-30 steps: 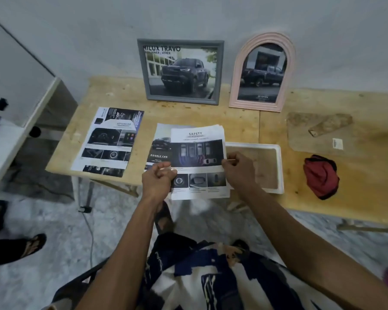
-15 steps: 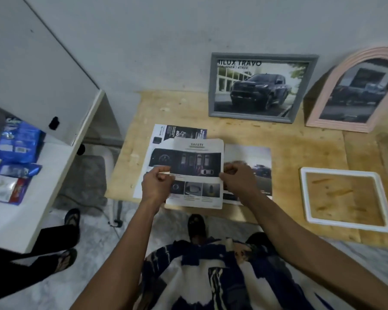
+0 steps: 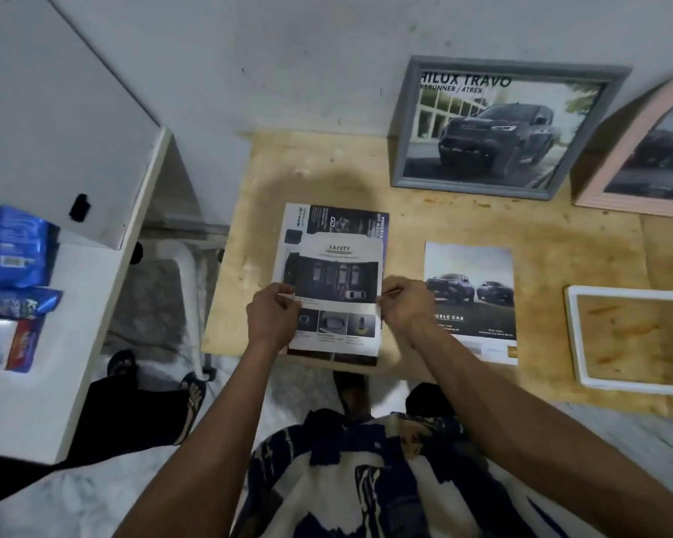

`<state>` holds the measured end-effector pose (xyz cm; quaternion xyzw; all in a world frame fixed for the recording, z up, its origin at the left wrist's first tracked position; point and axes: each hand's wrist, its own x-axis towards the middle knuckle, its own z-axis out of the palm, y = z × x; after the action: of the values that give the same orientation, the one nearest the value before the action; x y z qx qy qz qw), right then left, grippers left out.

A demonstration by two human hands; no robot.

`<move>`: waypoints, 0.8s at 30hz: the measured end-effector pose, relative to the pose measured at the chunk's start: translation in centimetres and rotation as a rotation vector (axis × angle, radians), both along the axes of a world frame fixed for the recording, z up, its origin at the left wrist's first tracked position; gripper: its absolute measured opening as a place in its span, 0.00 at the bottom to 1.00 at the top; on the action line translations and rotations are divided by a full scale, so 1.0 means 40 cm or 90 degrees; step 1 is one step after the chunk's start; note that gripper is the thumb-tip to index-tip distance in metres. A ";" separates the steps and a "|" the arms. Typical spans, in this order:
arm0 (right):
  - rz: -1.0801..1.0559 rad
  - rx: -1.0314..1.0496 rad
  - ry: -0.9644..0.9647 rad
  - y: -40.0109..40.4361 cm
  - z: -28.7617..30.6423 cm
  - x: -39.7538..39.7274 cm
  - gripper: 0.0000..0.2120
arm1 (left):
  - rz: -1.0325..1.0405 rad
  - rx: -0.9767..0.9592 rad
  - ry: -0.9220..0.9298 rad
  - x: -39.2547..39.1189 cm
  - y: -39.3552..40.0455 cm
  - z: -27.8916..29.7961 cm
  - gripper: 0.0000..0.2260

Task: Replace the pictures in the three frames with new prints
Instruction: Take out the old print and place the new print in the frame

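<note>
Left hand point(image 3: 273, 319) pinches the left edge of the "SAFETY" print point(image 3: 337, 300), thumb on top and fingers curled beneath. Right hand point(image 3: 405, 310) pinches the right edge of the same sheet; both grips are closed on the paper at about mid-height. The sheet lies over the "OFF-ROAD" print point(image 3: 344, 223), whose dark top strip projects beyond the grips toward the wall; whether the two sheets touch cannot be determined. Both sit at the near left corner of the bench point(image 3: 327, 176).

Just right of the right-hand grip, the "DOUBLE CAB" print point(image 3: 474, 300) lies flat on the bench. Further right, the white frame point(image 3: 574, 343) lies flat, bare wood visible through its opening. Beyond the grips, the grey frame point(image 3: 403, 122) holding a truck picture leans against the wall, with the pink arched frame point(image 3: 614, 165) beside it on the right
</note>
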<state>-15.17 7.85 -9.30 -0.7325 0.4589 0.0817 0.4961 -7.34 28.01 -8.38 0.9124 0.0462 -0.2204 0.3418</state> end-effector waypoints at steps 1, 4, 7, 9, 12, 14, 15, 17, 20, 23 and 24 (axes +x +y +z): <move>-0.003 -0.004 0.007 0.004 -0.004 0.005 0.15 | -0.007 0.015 0.000 0.006 -0.001 -0.004 0.11; 0.004 -0.023 0.036 0.012 -0.016 0.015 0.10 | -0.021 0.047 0.017 0.017 -0.006 -0.013 0.15; 0.013 -0.043 0.049 0.016 -0.025 0.019 0.09 | -0.033 0.075 0.038 0.018 -0.009 -0.017 0.18; 0.018 -0.046 0.060 0.018 -0.029 0.017 0.10 | -0.047 0.096 0.036 0.015 -0.013 -0.015 0.18; 0.006 -0.042 0.067 0.017 -0.029 0.016 0.11 | -0.051 0.120 0.034 0.014 -0.022 -0.012 0.20; 0.002 -0.040 0.064 0.015 -0.024 0.014 0.10 | -0.055 0.135 0.035 0.011 -0.026 -0.013 0.23; -0.003 -0.033 0.057 0.014 -0.021 0.012 0.09 | -0.057 0.134 0.031 0.009 -0.027 -0.015 0.23; -0.016 -0.021 0.036 0.011 -0.017 0.003 0.07 | -0.065 0.117 0.017 0.006 -0.035 -0.016 0.21; -0.033 -0.038 0.030 -0.005 -0.006 -0.017 0.08 | -0.092 0.080 0.002 0.006 -0.061 -0.021 0.15; -0.047 -0.044 0.071 -0.041 0.007 -0.043 0.08 | -0.130 0.049 -0.013 0.003 -0.110 -0.023 0.07; -0.065 -0.041 0.083 -0.056 0.011 -0.055 0.07 | -0.144 0.036 -0.021 0.000 -0.131 -0.021 0.06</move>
<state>-17.38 5.60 -8.87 -0.7167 0.5295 0.0892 0.4450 -7.34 22.79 -9.21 0.9245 -0.0567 -0.2412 0.2897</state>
